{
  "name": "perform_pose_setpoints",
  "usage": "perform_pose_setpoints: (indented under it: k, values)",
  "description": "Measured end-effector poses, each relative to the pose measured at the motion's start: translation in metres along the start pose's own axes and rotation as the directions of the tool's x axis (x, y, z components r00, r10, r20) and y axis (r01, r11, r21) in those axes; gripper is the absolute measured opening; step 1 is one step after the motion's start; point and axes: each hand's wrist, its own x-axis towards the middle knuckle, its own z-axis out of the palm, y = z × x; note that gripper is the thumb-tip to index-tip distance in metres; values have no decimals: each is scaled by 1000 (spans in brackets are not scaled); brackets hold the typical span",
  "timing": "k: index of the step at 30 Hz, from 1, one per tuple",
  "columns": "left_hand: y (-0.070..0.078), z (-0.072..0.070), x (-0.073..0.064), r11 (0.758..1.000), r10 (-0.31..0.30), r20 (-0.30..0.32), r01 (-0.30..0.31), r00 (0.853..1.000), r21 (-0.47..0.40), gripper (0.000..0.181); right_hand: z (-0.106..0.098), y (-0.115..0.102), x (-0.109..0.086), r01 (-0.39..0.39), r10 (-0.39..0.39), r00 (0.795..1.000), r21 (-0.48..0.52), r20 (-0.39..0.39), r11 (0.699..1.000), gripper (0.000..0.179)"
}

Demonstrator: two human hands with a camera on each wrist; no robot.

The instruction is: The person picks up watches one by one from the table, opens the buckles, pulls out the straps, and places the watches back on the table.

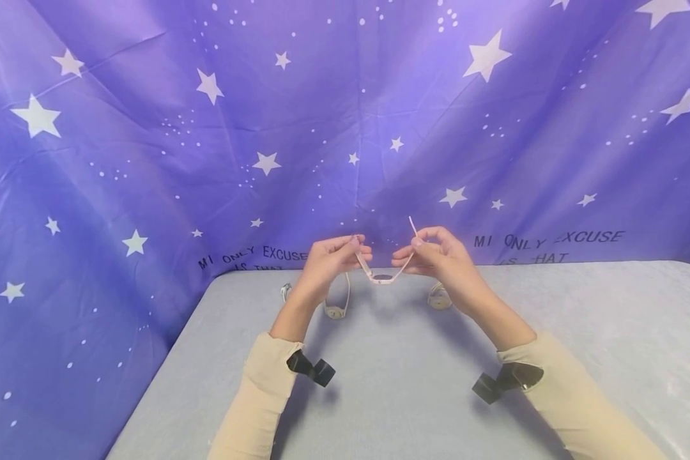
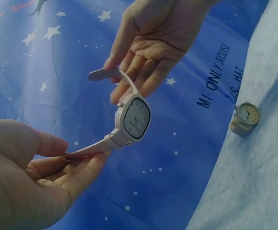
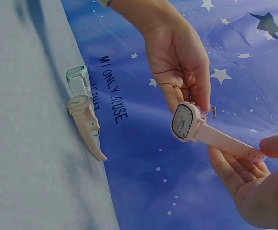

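Observation:
A pale pink wristwatch [image 1: 383, 279] with a rounded-square face hangs between both hands above the table, its strap spread into a U. My left hand [image 1: 329, 262] pinches the buckle end of the strap between thumb and fingers. The holed strap end is pinched by my right hand [image 1: 439, 255], as the right wrist view shows, where the watch face [image 3: 182, 120] is turned sideways. In the left wrist view the white dial [image 2: 137, 119] faces the camera, with the left hand [image 2: 38, 177] at lower left and the right hand [image 2: 160, 43] above.
On the grey cloth-covered table [image 1: 379, 383] lie a beige watch [image 1: 335, 312] and a green-framed watch [image 3: 76, 72] behind the left hand. Another round-dialled watch [image 2: 248, 115] lies near the right hand. A purple star-patterned curtain [image 1: 322, 128] hangs behind the table.

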Motion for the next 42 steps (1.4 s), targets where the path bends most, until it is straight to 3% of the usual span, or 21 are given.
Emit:
perform_pose_setpoints:
  k: [12, 17, 21, 32, 37, 42]
  values:
    - [-5, -5, 2, 994, -61, 42, 57, 997, 92, 30, 1, 8, 5, -76, 76, 997, -13, -19, 997, 18]
    - [-5, -5, 7, 980, -127, 82, 113, 988, 161, 28, 2, 8, 10, -176, 177, 984, 19, -35, 984, 17]
    - [-7, -5, 12, 964, -191, 78, 172, 979, 203, 29, 7, 12, 13, -250, 251, 967, 20, -42, 968, 14]
    - [-20, -7, 25, 913, -322, 43, 298, 946, 280, 31, 18, 35, 21, -333, 329, 941, -56, -76, 941, 28]
    - [-25, -7, 30, 893, -384, 67, 352, 921, 279, 31, 20, 44, 24, -379, 374, 924, -66, -76, 923, 34]
    - [-25, -8, 33, 863, -452, 89, 411, 887, 293, 31, 22, 50, 28, -437, 433, 899, -68, -59, 897, 38]
